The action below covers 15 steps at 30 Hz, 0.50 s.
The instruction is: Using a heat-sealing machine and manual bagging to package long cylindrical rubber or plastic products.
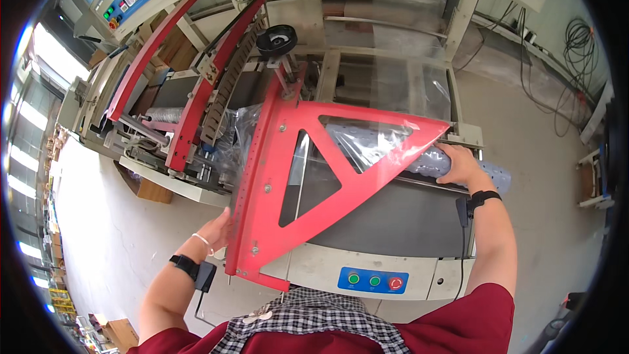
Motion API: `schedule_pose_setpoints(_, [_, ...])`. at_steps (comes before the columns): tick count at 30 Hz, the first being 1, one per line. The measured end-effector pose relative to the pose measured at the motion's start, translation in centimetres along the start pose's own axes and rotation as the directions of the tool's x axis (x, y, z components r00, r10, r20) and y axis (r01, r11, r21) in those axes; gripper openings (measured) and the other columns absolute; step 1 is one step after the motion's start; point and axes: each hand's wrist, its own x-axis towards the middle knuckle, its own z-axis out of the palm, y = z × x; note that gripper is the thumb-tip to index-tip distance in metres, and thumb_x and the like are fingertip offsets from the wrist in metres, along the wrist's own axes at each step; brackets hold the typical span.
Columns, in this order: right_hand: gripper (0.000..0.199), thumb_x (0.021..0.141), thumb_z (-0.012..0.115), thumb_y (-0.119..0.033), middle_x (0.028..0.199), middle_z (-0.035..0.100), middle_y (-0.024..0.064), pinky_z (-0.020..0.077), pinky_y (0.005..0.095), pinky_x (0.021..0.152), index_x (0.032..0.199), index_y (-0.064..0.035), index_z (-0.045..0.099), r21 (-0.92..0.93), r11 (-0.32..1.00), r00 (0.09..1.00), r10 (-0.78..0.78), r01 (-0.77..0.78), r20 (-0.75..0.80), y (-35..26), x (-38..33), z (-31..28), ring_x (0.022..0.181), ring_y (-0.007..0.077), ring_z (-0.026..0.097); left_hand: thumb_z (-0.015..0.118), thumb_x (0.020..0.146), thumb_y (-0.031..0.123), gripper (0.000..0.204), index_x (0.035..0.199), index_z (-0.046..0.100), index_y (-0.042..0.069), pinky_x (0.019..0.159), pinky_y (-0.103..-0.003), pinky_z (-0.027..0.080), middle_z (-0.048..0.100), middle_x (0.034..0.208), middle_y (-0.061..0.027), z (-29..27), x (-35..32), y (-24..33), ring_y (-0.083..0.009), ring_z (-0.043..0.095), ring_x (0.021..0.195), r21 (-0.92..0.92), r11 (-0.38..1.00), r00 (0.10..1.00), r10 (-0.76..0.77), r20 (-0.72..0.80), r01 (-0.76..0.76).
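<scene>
Clasping the dotted pale blue roll [424,164], right hand [460,165]: thumb along its near side, fingers bent over the top, gripping it close to the right-hand end; how hard it presses cannot be told.

Roll's place, head view: lying crosswise along the far side of the dark conveyor belt [386,219], its left stretch running beneath the red triangular frame [331,152] and showing through a cut-out, its right end jutting out beyond the belt.

Left hand [215,228]: just beside the long left edge of the frame, fingers extended toward it; the fingertips are partly hidden, so whether they pinch anything cannot be told.

Clear film [380,154]: glossy and creased, seen over the roll in the frame's cut-out; it looks thin, slippery and easy to snag or tear.

Roll's weight and feel: probably light to moderate, soft and somewhat springy, likely to dent under a hard squeeze or loosen if its wrap slackens; the bumpy surface should give some grip, the film much less.

Best hold: around the exposed right-hand part, clear of the frame's slanting edge, with a broad cupped palm rather than fingertips; the long covered stretch would probably want support from the belt.
</scene>
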Motion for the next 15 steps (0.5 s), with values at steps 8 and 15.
schedule_pose_setpoints(8, [0.105,0.066,0.086,-0.036,0.15,0.034,0.0232,0.0252,0.0527,0.115,0.15,-0.0094,0.03,-0.186,0.859,0.851,0.398,-0.477,-0.343,-0.8,-6.7,3.7,0.142,0.041,0.028,0.043,0.097,0.063,0.071,0.139,0.052,0.007,0.104,-0.044,0.045,0.06,0.135,-0.0116,3.0,7.0,5.8,-0.0263,0.057,0.121,-0.515,0.851,0.937,0.088,0.339,0.107])
schedule_pose_setpoints(15, [0.094,0.076,0.081,-0.023,0.148,0.035,0.0272,0.0288,0.0463,0.114,0.15,-0.0031,0.028,0.439,0.772,0.695,0.621,-0.46,-0.363,2.0,-10.5,9.3,0.138,0.0424,0.033,0.056,0.1,0.037,0.037,0.116,0.064,0.005,0.096,-0.041,0.052,0.069,0.115,-0.0125,0.5,12.2,3.4,-0.0248,0.066,0.106,-0.622,0.782,0.979,0.156,0.131,-0.041])
